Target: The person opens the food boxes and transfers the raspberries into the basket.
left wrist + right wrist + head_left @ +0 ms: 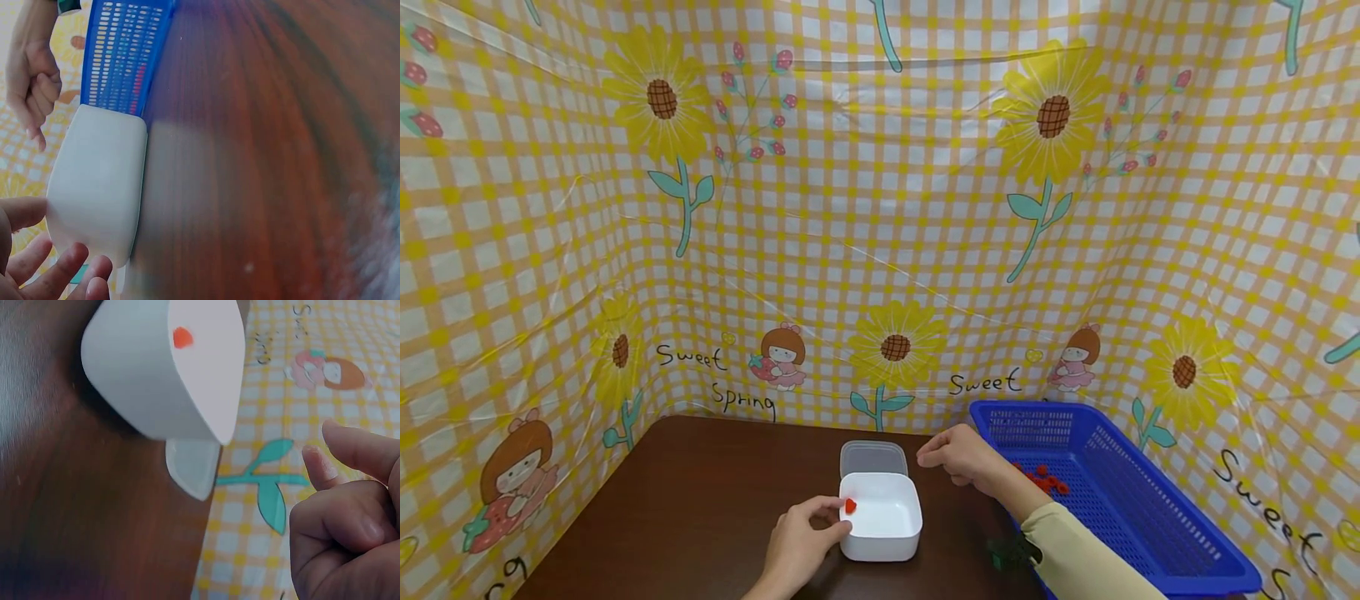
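Note:
In the head view, a white plastic box (pixel 880 546) stands uncovered on the table, with a small red piece (pixel 850 505) inside by its left wall. A translucent lid (pixel 872 457) lies behind the box. My left hand (pixel 801 537) is at the box's left side, thumb and forefinger at the wall; the left wrist view has its fingers spread about the box's end. To the right of the box hovers my right hand (pixel 962 458), holding nothing. The right wrist view shows its forefinger and thumb tips apart, the other fingers curled. The red piece's kind is unclear.
A large blue plastic basket (pixel 1150 500) stands to the right, with several small red pieces (pixel 1048 481) in its far left part. The dark wooden table (pixel 700 500) ends at a checked, flower-printed cloth (pixel 865 208) hanging at the back and sides.

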`<action>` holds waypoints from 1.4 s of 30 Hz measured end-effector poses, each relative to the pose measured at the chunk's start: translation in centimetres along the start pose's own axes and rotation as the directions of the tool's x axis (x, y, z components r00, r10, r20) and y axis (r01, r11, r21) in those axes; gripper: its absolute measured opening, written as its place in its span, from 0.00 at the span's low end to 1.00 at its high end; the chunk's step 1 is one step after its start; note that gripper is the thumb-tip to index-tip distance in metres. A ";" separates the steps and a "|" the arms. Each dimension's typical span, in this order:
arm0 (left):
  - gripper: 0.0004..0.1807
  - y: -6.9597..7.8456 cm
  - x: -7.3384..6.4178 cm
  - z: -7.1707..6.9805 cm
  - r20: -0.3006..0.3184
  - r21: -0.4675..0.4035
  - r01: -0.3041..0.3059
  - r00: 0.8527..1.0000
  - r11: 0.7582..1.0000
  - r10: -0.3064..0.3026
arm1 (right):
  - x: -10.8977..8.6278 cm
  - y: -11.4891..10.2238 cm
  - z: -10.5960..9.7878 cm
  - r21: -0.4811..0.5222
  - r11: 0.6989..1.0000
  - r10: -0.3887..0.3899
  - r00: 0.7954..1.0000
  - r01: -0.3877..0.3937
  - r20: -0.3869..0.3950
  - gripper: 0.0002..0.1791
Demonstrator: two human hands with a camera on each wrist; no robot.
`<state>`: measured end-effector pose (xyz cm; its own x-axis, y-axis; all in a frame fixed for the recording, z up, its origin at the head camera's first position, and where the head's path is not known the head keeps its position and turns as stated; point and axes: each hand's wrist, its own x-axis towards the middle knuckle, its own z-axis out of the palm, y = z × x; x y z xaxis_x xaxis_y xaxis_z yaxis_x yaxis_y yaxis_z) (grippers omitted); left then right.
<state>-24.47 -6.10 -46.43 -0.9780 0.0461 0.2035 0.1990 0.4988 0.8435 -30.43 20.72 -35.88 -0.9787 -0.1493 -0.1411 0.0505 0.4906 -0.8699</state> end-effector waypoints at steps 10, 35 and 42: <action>0.16 -0.3 0.2 -0.1 -0.002 -0.003 -0.006 1.000 1.000 0.006 | 0.9 0.1 4.0 0.009 1.000 -0.010 0.998 0.009 0.067 0.12; 0.17 0.0 -0.2 -0.2 0.000 -0.032 -0.021 1.000 0.999 0.021 | 1.6 1.0 9.4 -0.010 1.000 -0.002 0.992 0.003 0.124 0.08; 0.16 -0.2 -0.2 -0.2 -0.007 -0.009 -0.030 1.000 1.000 0.030 | 1.9 1.7 10.6 -0.081 0.997 -0.009 0.999 0.014 0.053 0.04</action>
<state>-24.29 -6.37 -46.54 -0.9711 0.0548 0.2322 0.2288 0.4891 0.8417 -30.13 12.14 -42.61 -0.9671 -0.1994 -0.1578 0.0209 0.5562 -0.8308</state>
